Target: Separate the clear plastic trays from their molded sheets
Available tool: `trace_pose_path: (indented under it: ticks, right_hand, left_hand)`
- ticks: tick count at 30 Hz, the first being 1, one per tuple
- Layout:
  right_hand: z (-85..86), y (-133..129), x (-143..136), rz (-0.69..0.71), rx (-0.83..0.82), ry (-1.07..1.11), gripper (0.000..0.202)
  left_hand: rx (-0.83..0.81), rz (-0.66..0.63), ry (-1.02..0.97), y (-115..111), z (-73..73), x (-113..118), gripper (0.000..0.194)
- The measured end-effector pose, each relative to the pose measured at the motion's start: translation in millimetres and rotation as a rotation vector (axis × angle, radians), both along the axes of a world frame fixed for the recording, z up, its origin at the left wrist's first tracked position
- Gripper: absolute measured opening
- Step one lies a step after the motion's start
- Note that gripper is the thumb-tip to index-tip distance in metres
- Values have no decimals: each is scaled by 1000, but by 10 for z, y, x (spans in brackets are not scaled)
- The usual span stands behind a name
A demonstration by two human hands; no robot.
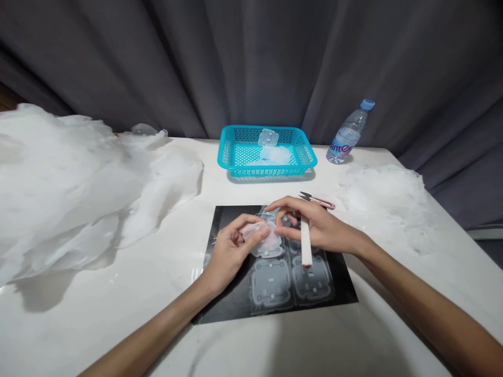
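Observation:
In my left hand is a thin translucent plastic piece with a scalloped edge, pinched between thumb and fingers. My right hand has a white stick-like handle with a reddish end tucked in its palm. Its thumb and index finger reach to the right edge of the plastic piece; whether they grip it I cannot tell. Under both hands lies a black mat. Translucent sheet panels with rounded, scalloped outlines rest on it, partly hidden by my hands.
A turquoise basket at the back holds several translucent pieces. Pink-handled snips lie behind my right hand. A water bottle stands back right. Heaps of filmy white sheets lie at left and right. Behind hangs a grey curtain.

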State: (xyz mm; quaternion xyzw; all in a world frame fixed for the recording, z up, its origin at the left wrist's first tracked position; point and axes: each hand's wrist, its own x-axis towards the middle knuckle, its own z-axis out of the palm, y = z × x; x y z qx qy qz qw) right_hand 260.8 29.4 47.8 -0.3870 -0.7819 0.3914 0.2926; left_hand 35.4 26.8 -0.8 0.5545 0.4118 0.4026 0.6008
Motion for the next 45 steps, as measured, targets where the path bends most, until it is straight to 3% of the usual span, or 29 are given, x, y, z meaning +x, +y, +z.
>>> trace_pose_path:
  ticks: [4, 7, 10, 12, 14, 20, 25, 34, 39, 45]
  right_hand:
    - [11, 6, 15, -69, -9, 40, 24]
    - [57, 0, 12, 3, -58, 42, 22]
    - [75, -19, -21, 60, -63, 66, 18]
    - [69, -35, -51, -10, -34, 97, 11]
    - [61, -51, -71, -98, -12, 111, 17]
    - [81, -67, -57, -169, -19, 123, 18]
    - [150, -40, 8, -121, -55, 101, 15]
    - [268, -19, 97, -83, -159, 26, 33]
    - [203, 22, 89, -124, -200, 62, 30]
    - [90, 74, 84, -64, -276, 150, 35]
  left_hand:
    - [-82, -41, -125, 9, 7, 16, 39]
    - [-145, -108, -174, 18, 8, -11, 38]
    - [-343, -296, -243, -1, 8, -46, 34]
    - [-458, -434, -252, -31, 7, -52, 33]
    - [-477, -516, -261, -56, 6, -43, 38]
    - [-278, -369, -349, -34, 40, -33, 68]
    - [-57, -202, -122, -120, 87, -59, 35]
    - [-78, -230, -131, -203, 81, -64, 36]
    - [-157, -260, -156, -185, 71, -60, 36]
    - [-215, -298, -208, -159, 119, -38, 39]
